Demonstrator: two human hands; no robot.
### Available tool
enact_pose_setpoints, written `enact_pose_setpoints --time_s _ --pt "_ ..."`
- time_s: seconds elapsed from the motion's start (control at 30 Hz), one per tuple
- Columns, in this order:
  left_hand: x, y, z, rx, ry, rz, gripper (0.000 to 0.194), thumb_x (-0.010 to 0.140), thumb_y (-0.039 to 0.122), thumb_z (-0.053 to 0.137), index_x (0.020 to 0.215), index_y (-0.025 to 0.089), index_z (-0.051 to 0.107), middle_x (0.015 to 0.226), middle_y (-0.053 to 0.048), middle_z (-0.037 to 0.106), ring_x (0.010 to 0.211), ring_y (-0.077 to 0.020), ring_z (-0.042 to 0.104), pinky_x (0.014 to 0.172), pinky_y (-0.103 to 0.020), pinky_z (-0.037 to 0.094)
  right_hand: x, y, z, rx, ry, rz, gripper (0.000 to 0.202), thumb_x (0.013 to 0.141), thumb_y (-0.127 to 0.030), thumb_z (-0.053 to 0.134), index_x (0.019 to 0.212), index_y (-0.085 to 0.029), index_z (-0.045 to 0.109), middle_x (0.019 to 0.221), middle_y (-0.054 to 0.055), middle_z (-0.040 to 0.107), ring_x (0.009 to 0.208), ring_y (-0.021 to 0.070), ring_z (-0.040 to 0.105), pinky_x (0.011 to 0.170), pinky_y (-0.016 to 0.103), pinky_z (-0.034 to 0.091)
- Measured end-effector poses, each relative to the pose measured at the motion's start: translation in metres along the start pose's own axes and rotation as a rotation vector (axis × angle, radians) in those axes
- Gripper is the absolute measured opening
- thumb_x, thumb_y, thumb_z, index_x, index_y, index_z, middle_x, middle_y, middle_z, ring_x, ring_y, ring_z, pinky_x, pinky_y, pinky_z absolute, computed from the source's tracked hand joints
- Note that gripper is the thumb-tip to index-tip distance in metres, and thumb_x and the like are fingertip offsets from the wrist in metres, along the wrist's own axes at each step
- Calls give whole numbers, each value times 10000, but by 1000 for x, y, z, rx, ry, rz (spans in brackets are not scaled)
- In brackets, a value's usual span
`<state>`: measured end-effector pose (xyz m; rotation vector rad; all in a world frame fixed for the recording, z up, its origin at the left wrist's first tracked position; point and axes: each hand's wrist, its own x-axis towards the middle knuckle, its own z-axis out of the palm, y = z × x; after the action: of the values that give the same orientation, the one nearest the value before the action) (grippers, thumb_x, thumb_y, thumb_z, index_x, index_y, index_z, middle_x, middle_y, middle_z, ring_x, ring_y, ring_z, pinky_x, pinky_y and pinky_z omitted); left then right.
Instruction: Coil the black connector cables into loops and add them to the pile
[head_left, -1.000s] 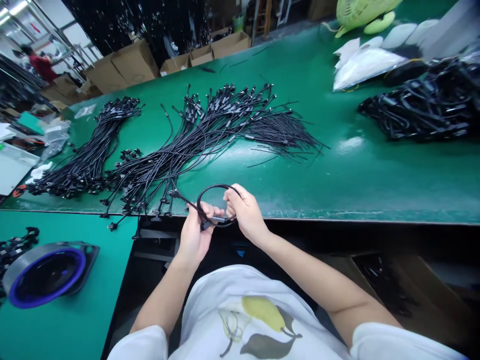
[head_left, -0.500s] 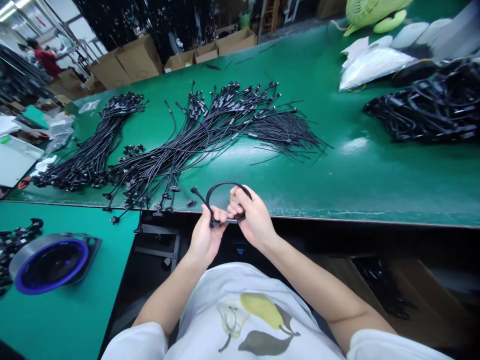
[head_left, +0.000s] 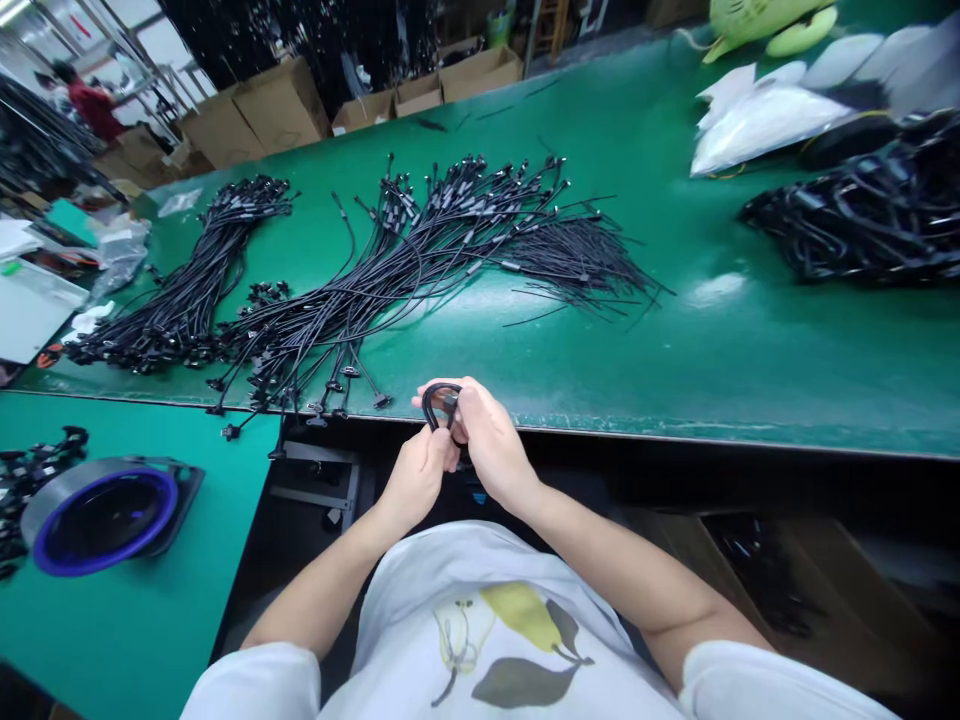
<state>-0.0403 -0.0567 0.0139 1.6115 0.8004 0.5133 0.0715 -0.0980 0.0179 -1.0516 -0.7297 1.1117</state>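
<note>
both hands, left hand (head_left: 420, 470) and right hand (head_left: 484, 440), pinch one coiled black cable (head_left: 435, 400).

2 bare hands meet at the bench edge: the left hand (head_left: 416, 478) and the right hand (head_left: 487, 440), with 1 coiled black cable (head_left: 435, 402) between them. 2 spreads of loose black cables lie on the green bench (head_left: 675, 350): 1 large fan (head_left: 420, 260) and 1 smaller bundle (head_left: 187, 290); single cables are too many to count. 1 tangled black heap (head_left: 862, 220) sits far right. 1 blue-rimmed round device (head_left: 105, 515) rests at left. At least 4 cardboard boxes (head_left: 255, 110) stand behind.
</note>
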Motion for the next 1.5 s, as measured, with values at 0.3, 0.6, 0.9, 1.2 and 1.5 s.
enact_pose_setpoints --time_s 0.3,0.6,0.9,1.2,1.5 --pt "1 -11 -7 -170 -156 -81 496 941 581 371 806 142 559 567 43 407 563 -113 420 647 -282 421 16 8 -28 -17 -355 175 570 820 -639 573 1150 -176 610 794 37 664 537 117 580 484 254 519" --pt "8 -11 11 188 -133 117 439 985 433 349 1298 140 440 1200 -158 536 1156 -268 525 1007 -419 412 16 13 -31 -492 -209 -132 417 932 -544 419 1082 -187 576 1066 82 641 990 212 612 887 394 505" --pt "19 -38 28 351 165 278 464 924 337 505 1344 202 363 1369 -180 386 1277 -284 447 1034 -459 418 17 13 -26 -688 -93 -312 267 827 -356 626 1003 -224 476 1208 81 641 1135 213 590 1127 490 301" --pt "10 4 0 113 -450 -70 254 942 284 417 1068 155 597 1074 -107 652 1098 -260 594 970 -418 467 16 -9 -42 -687 -452 -110 263 949 -397 387 964 -201 563 997 53 693 865 215 694 980 518 476" --pt "9 1 2 -413 -651 -381 224 831 347 641 812 127 608 773 -53 614 763 -162 598 761 -325 477 7 -23 -54 -432 -665 178 276 957 -428 395 1036 -202 532 907 35 677 658 153 668 559 270 552"
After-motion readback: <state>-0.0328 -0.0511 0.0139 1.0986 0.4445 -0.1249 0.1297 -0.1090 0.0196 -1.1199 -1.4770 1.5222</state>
